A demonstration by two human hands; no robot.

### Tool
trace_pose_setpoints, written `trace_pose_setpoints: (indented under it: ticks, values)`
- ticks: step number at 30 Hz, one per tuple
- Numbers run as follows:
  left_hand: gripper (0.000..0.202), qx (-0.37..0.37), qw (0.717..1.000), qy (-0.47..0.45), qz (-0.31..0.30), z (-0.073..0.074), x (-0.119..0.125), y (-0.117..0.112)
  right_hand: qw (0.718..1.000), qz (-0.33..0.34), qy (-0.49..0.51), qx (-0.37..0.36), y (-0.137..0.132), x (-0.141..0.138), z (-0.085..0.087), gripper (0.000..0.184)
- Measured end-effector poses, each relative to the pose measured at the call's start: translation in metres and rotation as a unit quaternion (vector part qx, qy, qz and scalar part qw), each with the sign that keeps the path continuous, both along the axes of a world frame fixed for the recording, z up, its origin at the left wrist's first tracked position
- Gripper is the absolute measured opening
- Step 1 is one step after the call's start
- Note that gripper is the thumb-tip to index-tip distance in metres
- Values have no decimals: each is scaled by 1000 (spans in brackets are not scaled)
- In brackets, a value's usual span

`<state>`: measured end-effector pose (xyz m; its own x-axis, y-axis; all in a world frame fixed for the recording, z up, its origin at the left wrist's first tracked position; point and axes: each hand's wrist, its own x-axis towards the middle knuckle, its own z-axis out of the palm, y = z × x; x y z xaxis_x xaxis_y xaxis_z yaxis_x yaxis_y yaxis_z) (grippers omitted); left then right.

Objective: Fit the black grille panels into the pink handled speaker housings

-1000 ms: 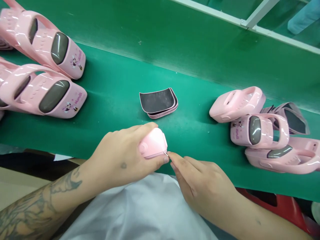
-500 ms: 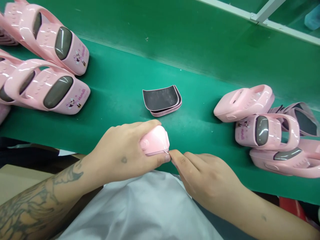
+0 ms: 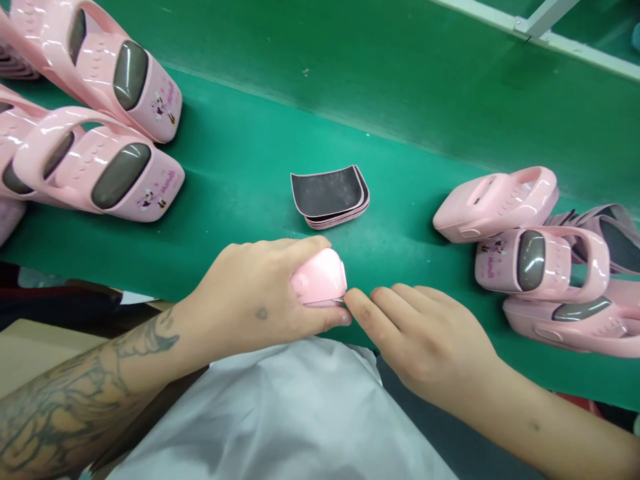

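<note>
My left hand point(image 3: 265, 293) is wrapped around a small glossy pink plastic piece point(image 3: 320, 275), its rounded top showing between thumb and fingers. A narrow gap runs along the piece's lower edge. My right hand point(image 3: 415, 327) has its fingers curled, with the index fingertip against the piece's right corner. A thin shiny sliver point(image 3: 339, 301) shows at that corner; whether it is a tool or part of the piece, I cannot tell. Beyond my hands lies a stack of curved dark panels point(image 3: 330, 193) with pink edges.
Several pink plastic casings point(image 3: 157, 190) with loop handles, dark windows and printed figures stand at left. More pink casings point(image 3: 495, 267) are grouped at right, beside further dark panels point(image 3: 620, 237). A green work surface point(image 3: 240, 147) meets a green back panel with a white metal frame point(image 3: 590, 47).
The view has shifted slightly. The thumb of my left hand has eased away from the piece's lower edge, and the gap there shows more. My right fingertip stays at the corner.
</note>
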<state>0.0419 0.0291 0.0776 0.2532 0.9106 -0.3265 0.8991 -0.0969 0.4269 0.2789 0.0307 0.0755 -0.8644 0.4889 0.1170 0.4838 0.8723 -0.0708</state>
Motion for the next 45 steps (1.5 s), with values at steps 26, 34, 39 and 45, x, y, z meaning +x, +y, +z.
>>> trace_pose_setpoints:
  ticks: [26,34,39,45]
  values:
    - [40,-6,999,25,-19,3,7,-2,998,25,-45,38,-2,-4,8,16]
    - [67,-2,999,-18,-35,0,3,-2,995,41,-73,56,0,-3,8,19]
    - [57,-51,992,-102,-49,4,-9,1,994,39,-74,75,-1,-4,8,19]
    - [46,-61,991,-114,-45,5,-12,2,994,20,-75,79,-3,-6,10,19]
